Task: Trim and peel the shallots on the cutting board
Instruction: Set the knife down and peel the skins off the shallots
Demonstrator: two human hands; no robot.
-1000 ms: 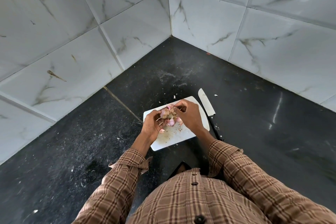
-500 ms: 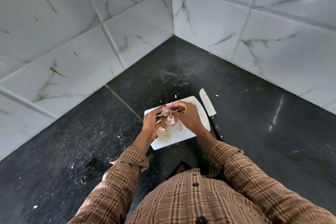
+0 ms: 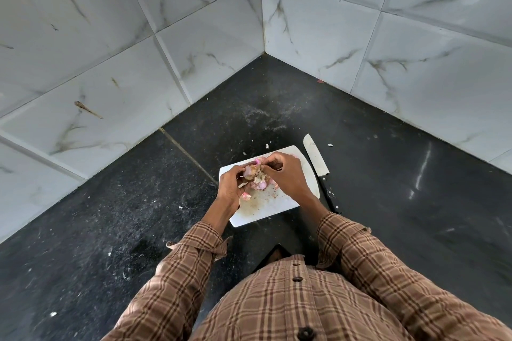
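A white cutting board (image 3: 279,209) lies on the black counter, smeared with dirt and skin scraps. Above its far half my left hand (image 3: 230,187) grips a pinkish shallot (image 3: 250,171) with dry brown skin. My right hand (image 3: 285,177) pinches the loose skin at the shallot's top. More pink shallots (image 3: 260,185) and a small cut piece (image 3: 246,196) lie on the board under my hands, partly hidden by them.
A knife (image 3: 317,159) with a pale blade and black handle lies on the counter just right of the board, tip pointing away. Marble-tiled walls meet in a corner behind. Small skin flakes (image 3: 330,144) dot the dark counter (image 3: 124,216).
Both hands stay together over the board working the same shallot; my right fingers have shifted slightly on the skin. The knife and the board have not moved.
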